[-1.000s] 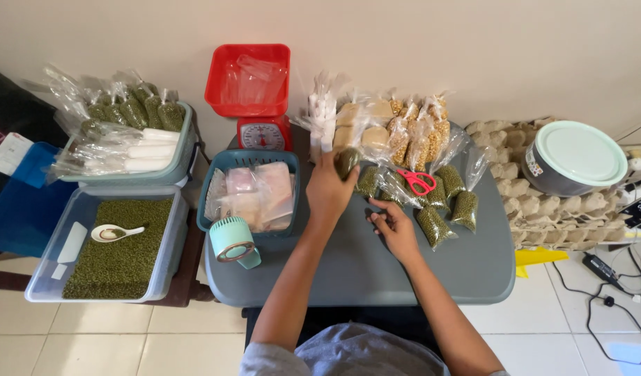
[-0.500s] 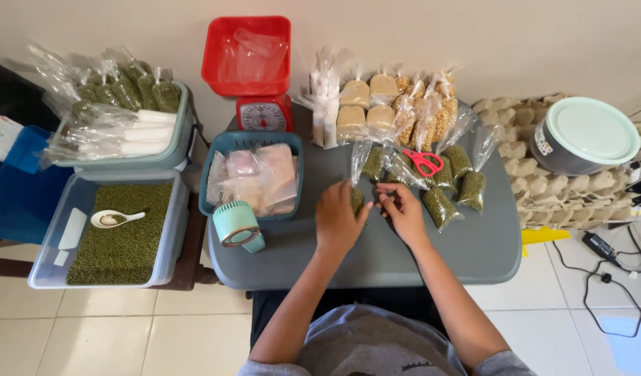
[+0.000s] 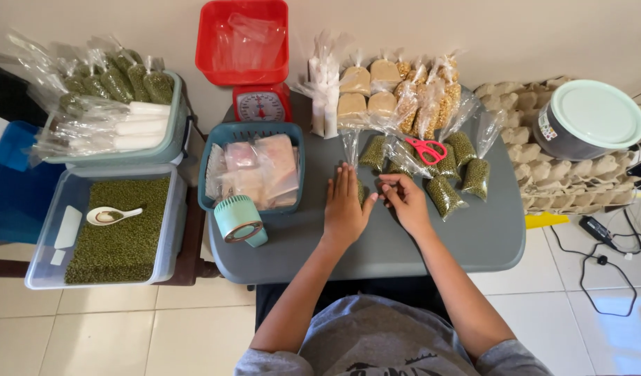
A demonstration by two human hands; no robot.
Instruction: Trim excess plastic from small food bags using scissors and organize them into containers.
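The grey table (image 3: 474, 240) with rounded corners fills the middle of the view, its near edge just in front of the person's body; the front half of its top lies bare on both sides of the forearms, while the back edge against the wall is crowded. To the left, off the table, a clear bin of green beans (image 3: 118, 230) holds a white spoon (image 3: 111, 215), and behind it a grey-green tub (image 3: 164, 143) carries filled bags; to the right, egg cartons (image 3: 564, 181) bear a dark pot with a pale green lid (image 3: 591, 117). At the table's back left stands a red scale (image 3: 254, 69); just in front of it a teal basket (image 3: 254, 136) of empty plastic bags sits near the left edge, with a mint tape dispenser (image 3: 240, 221) touching its front. Bags of tan and yellow goods line the back, and red scissors (image 3: 425, 148) lie among green bean packets (image 3: 442, 195). The left hand (image 3: 345, 209) lies flat, fingers stretched, pressing a small green bean bag (image 3: 362, 191) on the table; the right hand (image 3: 403, 198) is curled, its fingertips pinching the same bag's right end.
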